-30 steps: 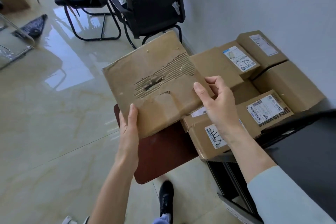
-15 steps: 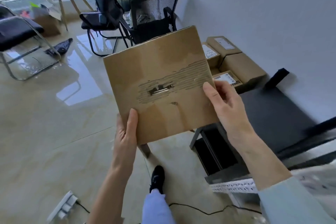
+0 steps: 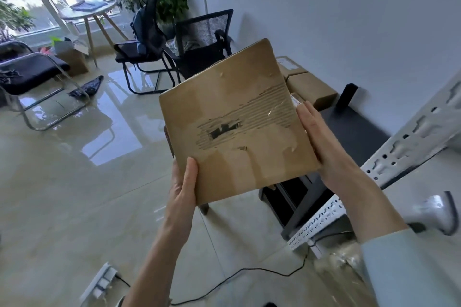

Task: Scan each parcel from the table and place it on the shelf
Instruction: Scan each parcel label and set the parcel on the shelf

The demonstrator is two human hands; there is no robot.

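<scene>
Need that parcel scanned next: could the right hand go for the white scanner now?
Probably not yet: the right hand and left hand both hold the torn parcel; the scanner lies apart, lower right.

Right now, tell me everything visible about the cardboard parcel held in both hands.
The parcel is a flat, roughly square box of brown cardboard, held in the air and tilted with its broad face toward the camera. That face is torn across the middle, baring corrugated ridges and a dark hole, with glossy tape patches. No label shows on this side. The left hand grips its bottom corner; the right hand holds its right edge.
</scene>
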